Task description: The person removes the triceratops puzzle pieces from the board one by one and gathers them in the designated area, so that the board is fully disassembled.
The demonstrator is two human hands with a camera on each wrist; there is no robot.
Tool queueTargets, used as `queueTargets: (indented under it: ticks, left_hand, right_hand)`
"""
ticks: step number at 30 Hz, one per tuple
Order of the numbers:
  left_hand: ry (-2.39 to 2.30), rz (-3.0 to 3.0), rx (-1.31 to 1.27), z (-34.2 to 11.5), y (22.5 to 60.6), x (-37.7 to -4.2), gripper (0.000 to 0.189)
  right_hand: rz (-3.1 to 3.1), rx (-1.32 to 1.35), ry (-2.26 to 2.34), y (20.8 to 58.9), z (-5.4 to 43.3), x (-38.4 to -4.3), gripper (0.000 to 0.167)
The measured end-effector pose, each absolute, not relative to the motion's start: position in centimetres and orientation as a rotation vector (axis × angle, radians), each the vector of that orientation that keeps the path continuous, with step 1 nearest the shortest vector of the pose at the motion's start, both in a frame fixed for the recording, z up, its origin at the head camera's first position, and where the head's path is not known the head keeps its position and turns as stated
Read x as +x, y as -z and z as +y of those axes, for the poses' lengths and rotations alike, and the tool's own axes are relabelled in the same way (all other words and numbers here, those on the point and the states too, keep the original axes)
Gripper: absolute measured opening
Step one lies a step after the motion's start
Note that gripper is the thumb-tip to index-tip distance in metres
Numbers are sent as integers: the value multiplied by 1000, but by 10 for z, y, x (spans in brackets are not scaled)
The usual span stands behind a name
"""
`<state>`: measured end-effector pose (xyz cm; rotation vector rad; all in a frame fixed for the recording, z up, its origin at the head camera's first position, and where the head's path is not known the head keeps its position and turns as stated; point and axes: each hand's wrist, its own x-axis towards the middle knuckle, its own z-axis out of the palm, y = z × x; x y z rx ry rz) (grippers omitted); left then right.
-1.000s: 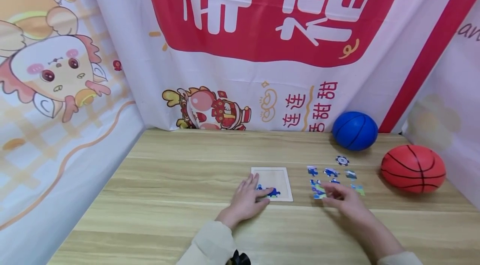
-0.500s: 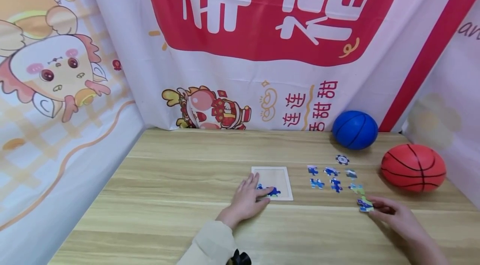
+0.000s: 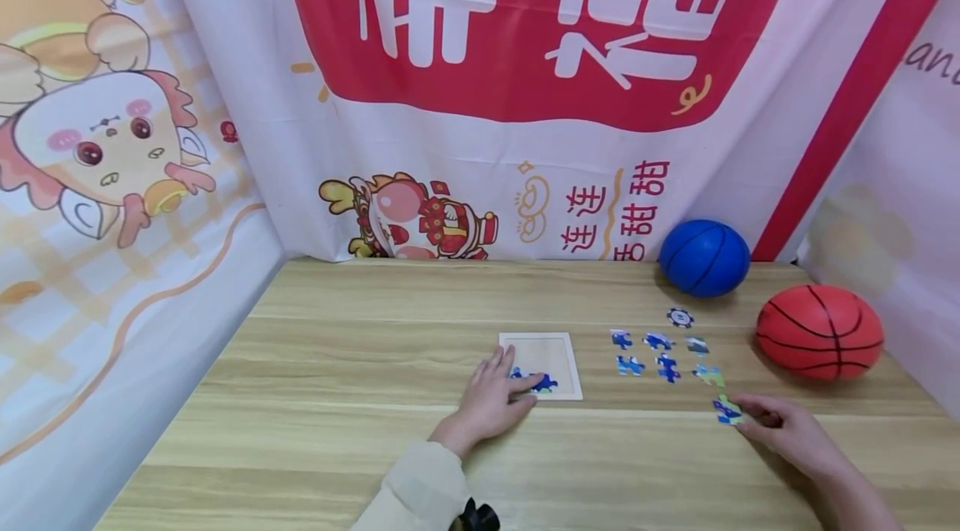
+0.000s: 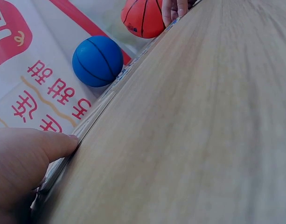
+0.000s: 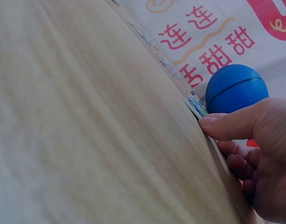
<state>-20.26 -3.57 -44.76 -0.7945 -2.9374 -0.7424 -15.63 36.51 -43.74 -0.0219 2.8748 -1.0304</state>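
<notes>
In the head view my left hand (image 3: 491, 398) lies with its fingers extended over the lower left of a white-bordered puzzle tray (image 3: 575, 368). A few blue puzzle pieces (image 3: 546, 384) show in the tray beside the index finger; that hand covers part of them. Farther right, my right hand (image 3: 783, 431) pinches the right edge of a blue, purple and green puzzle piece (image 3: 727, 411) at table level. The right wrist view has the thumb of the right hand (image 5: 268, 144) against this puzzle piece (image 5: 195, 105), seen nearly edge-on.
Several loose puzzle pieces (image 3: 667, 369) lie in two rows right of the tray, close above the pinched one. Behind them is a round black-and-white chip (image 3: 680, 318). A blue ball (image 3: 705, 258) and a red ball (image 3: 820, 333) stand at the back right, near the curtain (image 3: 480, 181).
My right hand has carried the puzzle piece from the lower left of the loose pieces to their lower right, then stayed there. The left hand keeps its place on the tray.
</notes>
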Motion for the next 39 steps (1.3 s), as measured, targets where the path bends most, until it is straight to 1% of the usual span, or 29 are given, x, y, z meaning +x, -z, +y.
queueTargets:
  ticks: [9,12,18,19,22,27,31,36,39]
  left_hand:
    - [752,-2931,-797,-36,446,-202,37]
    - [750,-2925,-803,-36,446,-202,37]
    - [741,-2932,-791,-38,447,-202,37]
    - [738,-2934,-786,-39,447,-202,37]
    - [735,-2930,-783,-39,449,-203,37]
    - [799,-2903,-785,-37,449,-203,40]
    - [852,-2874,-774,-41,449,-205,45]
    - [834,-2838,-763,-50,448,-210,42]
    - [803,-2851,-769,-53,449,-212,42]
  right_hand:
    - [2867,-25,1015,436,366,-158,47]
    - [2847,-30,1042,435,366,-158,50]
    - [2782,71,1217,427,356,-161,57]
    - [2774,97,1240,423,351,-162,58]
    - [2812,51,1262,413,332,-168,54]
    - [2866,-188,1332,404,289,-181,44]
    - [2843,-305,1320,405,250,-194,39]
    - [2745,-320,1343,408,203,-204,35]
    - [2717,-376,1338,412,181,-207,33]
